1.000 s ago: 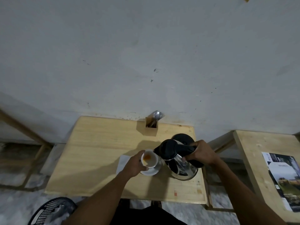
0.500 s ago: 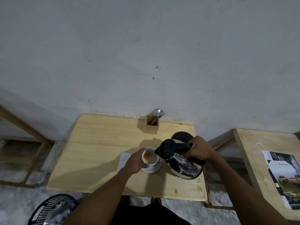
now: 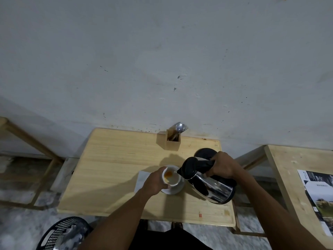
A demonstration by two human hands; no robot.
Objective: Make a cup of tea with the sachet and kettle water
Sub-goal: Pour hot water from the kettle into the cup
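A white cup stands on a white saucer on the wooden table. Orange-brown powder or liquid shows inside the cup. My left hand is wrapped around the cup's left side. My right hand grips the black handle of a steel kettle, which is tilted with its spout over the cup's right rim. A thin stream seems to run from the spout into the cup. The sachet itself is not clearly visible.
The kettle's black base sits behind my right hand. A wooden holder with spoons and a fork stands by the wall. White paper lies left of the saucer. A black basket is on the floor; a second table with a magazine stands right.
The kettle has tipped further toward the cup, its spout now at the rim. My left hand stays on the cup. The view has shifted slightly.
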